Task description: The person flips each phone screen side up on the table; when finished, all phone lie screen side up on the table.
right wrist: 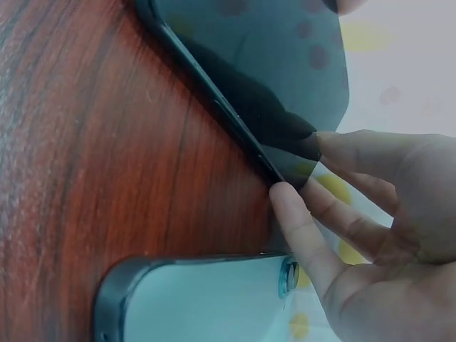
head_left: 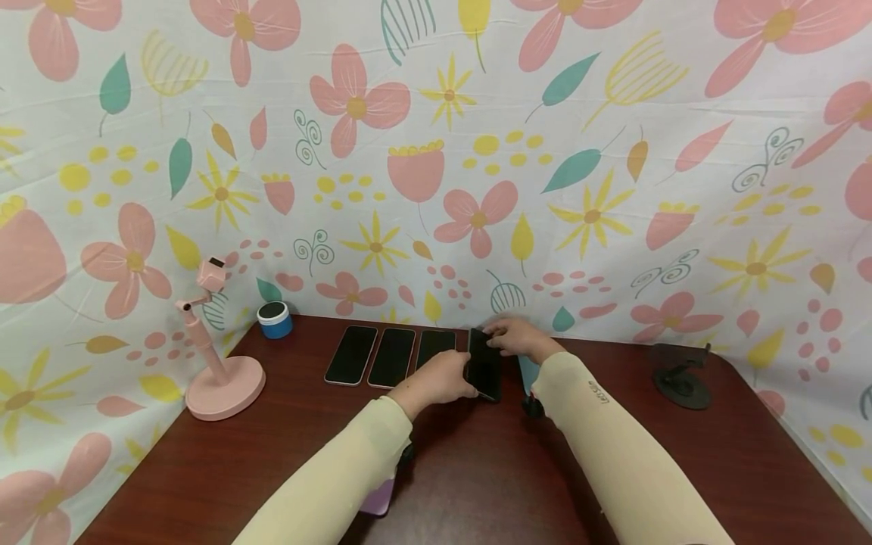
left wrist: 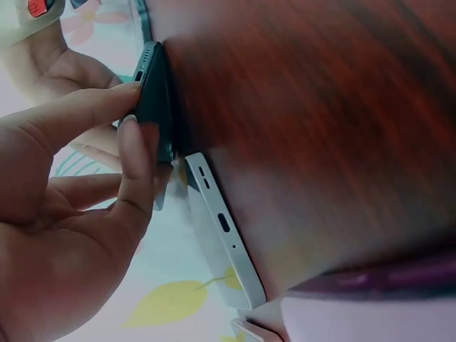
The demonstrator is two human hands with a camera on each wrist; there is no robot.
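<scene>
A black phone, screen up, lies between the two hands at the right end of a row of phones. My left hand pinches its near end between thumb and fingers; the left wrist view shows the speaker holes and port on that end of the phone. At the far end, my right hand holds a corner, with fingertips on the edge and the screen. Under the right wrist, a light blue phone lies back up, its camera showing. Whether the black phone fully touches the table cannot be told.
Three dark-screened phones, including the leftmost phone, lie side by side left of the hands. A purple flat object is partly under the left forearm. A pink stand and blue jar are left, a black stand right.
</scene>
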